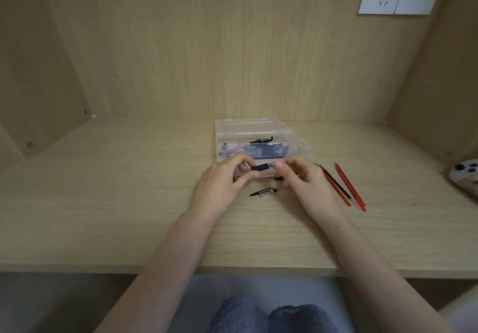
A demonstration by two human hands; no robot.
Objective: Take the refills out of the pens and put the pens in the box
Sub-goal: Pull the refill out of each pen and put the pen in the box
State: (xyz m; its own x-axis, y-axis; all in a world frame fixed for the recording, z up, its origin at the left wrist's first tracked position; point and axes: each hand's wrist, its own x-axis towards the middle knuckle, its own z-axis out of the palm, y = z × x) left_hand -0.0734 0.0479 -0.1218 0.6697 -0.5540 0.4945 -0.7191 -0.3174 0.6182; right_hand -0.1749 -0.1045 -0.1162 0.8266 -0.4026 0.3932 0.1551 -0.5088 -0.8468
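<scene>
Shows, nearest on the bench (129, 203) and in front of the box (248, 123), a loose pen cap (263, 192) with a black clip. Holds a pen (261, 167) just in front of the box, left hand (222, 180) curled round the barrel, right hand (305, 180) pinching the metal tip end, with a second clear barrel (267, 177) just beneath. Has red and black refills (344, 188) bundled loosely on the bench to the front right of the box, and several dark pens (258, 150) plus another cap (261, 140) inside the open box.
</scene>
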